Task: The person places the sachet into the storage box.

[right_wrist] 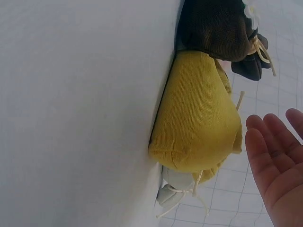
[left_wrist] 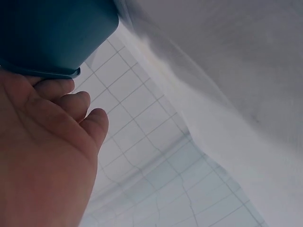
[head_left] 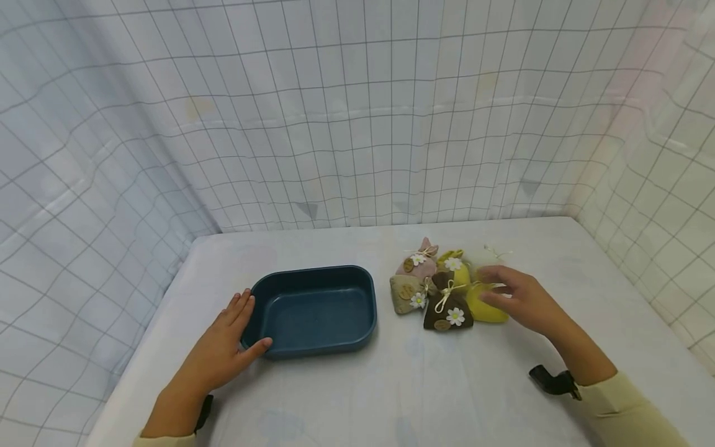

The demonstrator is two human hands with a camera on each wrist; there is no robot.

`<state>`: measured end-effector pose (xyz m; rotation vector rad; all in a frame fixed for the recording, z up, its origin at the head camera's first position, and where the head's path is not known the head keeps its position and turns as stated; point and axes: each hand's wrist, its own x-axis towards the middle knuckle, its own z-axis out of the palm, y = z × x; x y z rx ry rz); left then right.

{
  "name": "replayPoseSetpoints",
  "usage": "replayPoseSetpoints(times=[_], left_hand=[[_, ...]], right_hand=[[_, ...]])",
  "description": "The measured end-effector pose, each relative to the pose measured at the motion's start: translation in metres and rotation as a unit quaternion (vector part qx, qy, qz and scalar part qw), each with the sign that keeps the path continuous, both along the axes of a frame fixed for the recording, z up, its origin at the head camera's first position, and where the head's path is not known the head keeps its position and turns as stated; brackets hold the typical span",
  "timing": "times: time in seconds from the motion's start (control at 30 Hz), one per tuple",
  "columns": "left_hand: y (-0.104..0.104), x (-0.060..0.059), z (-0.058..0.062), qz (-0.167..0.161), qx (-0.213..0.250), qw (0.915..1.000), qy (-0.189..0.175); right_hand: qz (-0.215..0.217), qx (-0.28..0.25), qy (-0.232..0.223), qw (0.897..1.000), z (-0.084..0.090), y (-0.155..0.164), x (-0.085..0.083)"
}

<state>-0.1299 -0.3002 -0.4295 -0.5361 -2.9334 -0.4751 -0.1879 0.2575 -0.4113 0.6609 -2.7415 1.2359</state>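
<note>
A dark blue rectangular tray (head_left: 313, 276) sits empty on the white table. My left hand (head_left: 241, 328) rests against its near left corner, fingers straight along the side and thumb on the front wall; the left wrist view shows the fingers (left_wrist: 71, 101) under the tray (left_wrist: 52, 33) rim. Right of the tray lies a cluster of small cloth pouches. My right hand (head_left: 494, 285) hovers open over the yellow pouch (head_left: 488, 310). In the right wrist view the yellow pouch (right_wrist: 199, 127) lies apart from the straight fingers (right_wrist: 279, 161), with a brown pouch (right_wrist: 218, 28) beside it.
The cluster also holds a pink pouch (head_left: 419, 264), a yellow-green one (head_left: 455, 268), a beige one (head_left: 406, 295), a brown one (head_left: 447, 308) and a white one (head_left: 491, 256). Gridded white curtains (head_left: 357, 124) close in the table at the back and both sides.
</note>
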Motion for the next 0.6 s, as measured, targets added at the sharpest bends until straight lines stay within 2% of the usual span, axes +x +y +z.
replayPoseSetpoints(times=[0.23, 0.43, 0.6], left_hand=[[0.001, -0.001, 0.0, -0.004, -0.013, 0.9996, 0.024], [0.002, 0.0, 0.001, -0.003, -0.016, 0.9993, 0.033], [0.002, 0.0, -0.001, -0.004, -0.017, 0.9992, 0.037]], right_hand=[[0.009, -0.037, -0.029, 0.999, -0.006, -0.007, 0.0], [0.003, -0.025, -0.05, 0.998, -0.009, -0.014, 0.001], [0.001, -0.012, -0.042, 0.999, -0.009, -0.018, 0.002]])
